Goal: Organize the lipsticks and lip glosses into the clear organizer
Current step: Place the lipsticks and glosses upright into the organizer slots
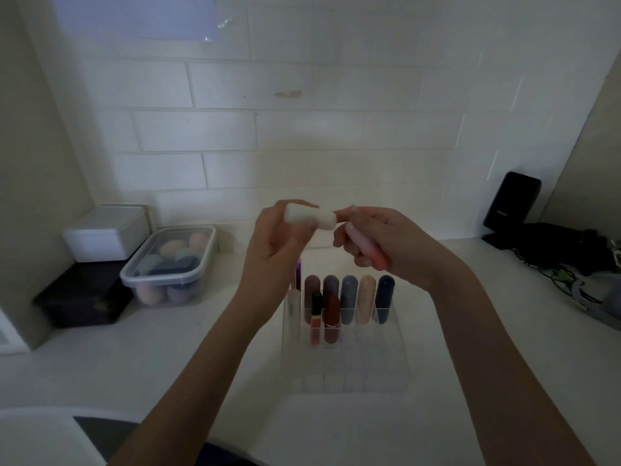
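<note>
While both hands hover above the organizer (342, 351), we list the scene from left to right.

1. White box (106, 232), stacked on a dark box (84, 297), far left. Not ours to sort.
2. Sponge tub (168, 264), lidded, just right of the boxes, well apart from the organizer.
3. Left hand (272, 243), fingers closed around a white tube (309, 216). The tube lies roughly level, long axis running left to right, its rounded end pointing at the other hand.
4. Organizer on the counter (168, 358), below and between our hands. Back row: five capsule-shaped tubes standing upright. Left edge: a pale stick and a purple one. Second row: two red items, upright. Front cells look unfilled, though the clear walls are hard to read.
5. Right hand (386, 243), closed around a pink tube (368, 250) that tilts down to the right, its pale end up toward the white tube; the two ends sit near each other, contact unclear.
6. Black speaker (510, 206) and dark clutter, far right.

Judgement: both tubes must turn upright before dropping; the open cells lie straight below, about equally near either hand.
</note>
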The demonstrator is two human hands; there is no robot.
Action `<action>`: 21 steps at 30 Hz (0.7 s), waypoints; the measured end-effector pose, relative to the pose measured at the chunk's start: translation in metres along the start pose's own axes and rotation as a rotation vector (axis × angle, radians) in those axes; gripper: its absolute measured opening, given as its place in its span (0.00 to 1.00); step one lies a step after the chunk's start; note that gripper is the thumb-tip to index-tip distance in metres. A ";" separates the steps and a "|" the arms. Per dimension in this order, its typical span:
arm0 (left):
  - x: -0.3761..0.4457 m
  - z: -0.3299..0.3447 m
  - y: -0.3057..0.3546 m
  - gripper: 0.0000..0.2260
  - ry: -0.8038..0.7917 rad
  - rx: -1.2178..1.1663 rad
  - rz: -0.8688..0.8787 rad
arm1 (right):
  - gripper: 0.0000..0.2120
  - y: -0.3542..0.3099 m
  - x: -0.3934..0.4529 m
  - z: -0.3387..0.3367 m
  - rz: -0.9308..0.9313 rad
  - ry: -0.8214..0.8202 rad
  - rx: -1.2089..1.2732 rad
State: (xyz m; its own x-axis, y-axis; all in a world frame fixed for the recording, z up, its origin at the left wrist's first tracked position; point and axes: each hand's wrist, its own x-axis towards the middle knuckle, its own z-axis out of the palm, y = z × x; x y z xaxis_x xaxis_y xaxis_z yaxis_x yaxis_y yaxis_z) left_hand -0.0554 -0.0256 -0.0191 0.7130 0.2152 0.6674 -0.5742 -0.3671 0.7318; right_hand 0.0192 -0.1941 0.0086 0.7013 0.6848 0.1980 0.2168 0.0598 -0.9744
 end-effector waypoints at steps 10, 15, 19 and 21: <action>-0.034 0.009 -0.013 0.17 0.246 0.050 0.044 | 0.07 -0.004 -0.023 -0.003 0.034 0.000 -0.423; -0.042 0.009 -0.010 0.06 0.223 0.150 0.119 | 0.05 0.007 -0.040 0.005 -0.048 0.173 -0.548; -0.046 0.009 -0.010 0.06 0.247 0.173 0.135 | 0.08 0.011 -0.050 0.013 -0.101 0.284 -0.638; -0.049 0.009 -0.012 0.07 0.269 0.184 0.143 | 0.09 0.009 -0.054 0.013 -0.095 0.288 -0.637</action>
State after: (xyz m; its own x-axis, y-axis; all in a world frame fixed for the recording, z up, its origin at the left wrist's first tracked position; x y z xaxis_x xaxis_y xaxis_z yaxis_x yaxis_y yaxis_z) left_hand -0.0801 -0.0396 -0.0618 0.4849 0.3719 0.7916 -0.5611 -0.5620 0.6077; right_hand -0.0255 -0.2206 -0.0125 0.7921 0.4731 0.3856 0.5801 -0.3872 -0.7167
